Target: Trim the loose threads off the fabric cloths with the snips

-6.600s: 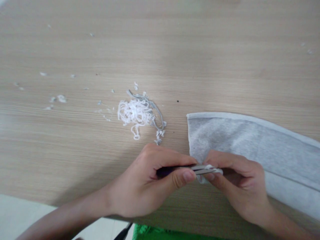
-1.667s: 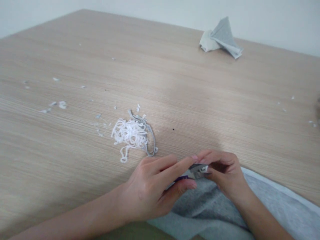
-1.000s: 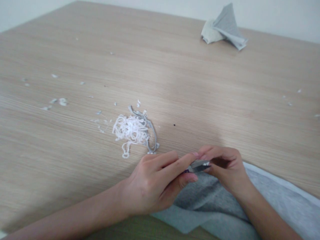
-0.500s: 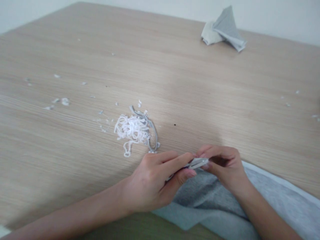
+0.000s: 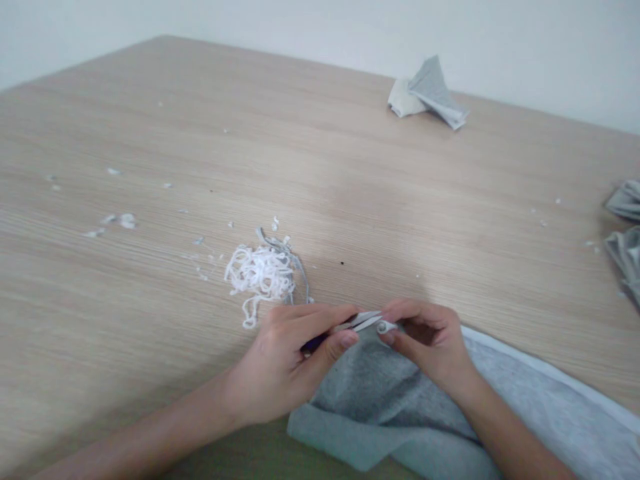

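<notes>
Low in the middle of the view, my left hand (image 5: 293,357) is closed on a small pair of metal snips (image 5: 366,321), whose blades point right. Just right of the blade tips, my right hand (image 5: 430,337) pinches a rolled edge of grey cloth (image 5: 385,327). The rest of the grey cloth (image 5: 370,387) hangs below both hands and spreads to the lower right. A pile of white thread (image 5: 263,272) with a grey strip lies on the table beyond my left hand.
Folded grey and white cloth pieces (image 5: 435,93) lie at the table's back edge. Crumpled grey cloth (image 5: 627,253) sits at the far right. Small white scraps (image 5: 127,221) are scattered over the wooden table (image 5: 300,147).
My left hand and the snips have drawn back left, so the blades now stand apart from the rolled cloth edge. The view has shifted, bringing the crumpled cloth at the right into sight.
</notes>
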`<control>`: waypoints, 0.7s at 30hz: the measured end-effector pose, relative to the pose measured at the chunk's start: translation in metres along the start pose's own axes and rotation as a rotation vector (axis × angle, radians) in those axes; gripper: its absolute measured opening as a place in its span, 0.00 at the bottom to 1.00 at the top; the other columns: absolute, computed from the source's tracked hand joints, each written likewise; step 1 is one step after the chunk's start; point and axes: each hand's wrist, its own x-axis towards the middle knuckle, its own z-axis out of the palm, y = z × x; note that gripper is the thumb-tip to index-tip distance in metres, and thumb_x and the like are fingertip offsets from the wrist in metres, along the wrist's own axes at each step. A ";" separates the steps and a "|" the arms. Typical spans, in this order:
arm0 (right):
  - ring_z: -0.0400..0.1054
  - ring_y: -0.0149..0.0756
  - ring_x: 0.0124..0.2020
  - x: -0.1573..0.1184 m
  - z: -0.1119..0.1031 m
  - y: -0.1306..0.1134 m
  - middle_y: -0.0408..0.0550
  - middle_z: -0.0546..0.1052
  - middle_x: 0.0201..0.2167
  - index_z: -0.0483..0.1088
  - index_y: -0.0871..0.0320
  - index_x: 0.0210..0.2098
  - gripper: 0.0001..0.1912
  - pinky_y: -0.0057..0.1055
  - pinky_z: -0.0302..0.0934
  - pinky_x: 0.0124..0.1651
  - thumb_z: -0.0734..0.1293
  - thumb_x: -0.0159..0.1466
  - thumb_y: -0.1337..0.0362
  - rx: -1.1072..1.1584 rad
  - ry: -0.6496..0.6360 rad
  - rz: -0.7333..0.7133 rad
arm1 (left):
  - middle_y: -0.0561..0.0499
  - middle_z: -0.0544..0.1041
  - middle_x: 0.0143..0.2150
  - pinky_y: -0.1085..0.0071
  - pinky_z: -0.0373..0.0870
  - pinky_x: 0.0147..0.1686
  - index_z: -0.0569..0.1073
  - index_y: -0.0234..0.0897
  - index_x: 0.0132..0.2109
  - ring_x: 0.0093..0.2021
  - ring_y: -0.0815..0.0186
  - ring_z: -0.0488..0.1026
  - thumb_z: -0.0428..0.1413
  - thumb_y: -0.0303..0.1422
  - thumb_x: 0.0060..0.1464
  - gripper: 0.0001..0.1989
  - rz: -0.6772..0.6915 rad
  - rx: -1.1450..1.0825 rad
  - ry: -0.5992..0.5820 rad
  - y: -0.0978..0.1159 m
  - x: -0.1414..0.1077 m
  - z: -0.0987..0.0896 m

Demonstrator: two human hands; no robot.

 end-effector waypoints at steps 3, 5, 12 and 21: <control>0.75 0.39 0.46 -0.005 0.004 -0.013 0.48 0.81 0.43 0.78 0.50 0.46 0.18 0.37 0.69 0.50 0.70 0.59 0.74 -0.245 -0.128 -0.081 | 0.51 0.83 0.35 0.79 0.72 0.30 0.77 0.36 0.50 0.30 0.70 0.78 0.57 0.32 0.63 0.10 -0.010 0.046 0.048 -0.004 0.000 -0.007; 0.72 0.42 0.55 -0.007 0.000 -0.027 0.47 0.79 0.52 0.74 0.49 0.54 0.29 0.45 0.61 0.63 0.65 0.57 0.78 -0.441 -0.224 -0.145 | 0.51 0.83 0.36 0.78 0.73 0.31 0.77 0.37 0.51 0.32 0.70 0.79 0.57 0.33 0.63 0.10 -0.023 0.067 0.079 -0.006 0.000 -0.012; 0.76 0.43 0.44 0.013 -0.068 -0.047 0.48 0.83 0.41 0.80 0.54 0.42 0.15 0.41 0.68 0.51 0.62 0.63 0.67 -0.871 0.374 -0.134 | 0.52 0.83 0.37 0.77 0.71 0.27 0.79 0.41 0.51 0.31 0.68 0.79 0.56 0.37 0.64 0.12 -0.094 0.097 0.128 -0.007 0.005 -0.033; 0.72 0.36 0.33 0.044 -0.081 0.004 0.51 0.80 0.36 0.81 0.58 0.39 0.13 0.33 0.65 0.36 0.72 0.61 0.56 -0.913 0.123 -0.120 | 0.52 0.83 0.34 0.77 0.66 0.22 0.80 0.39 0.50 0.28 0.68 0.77 0.57 0.39 0.63 0.13 -0.114 0.094 0.203 0.000 -0.002 -0.055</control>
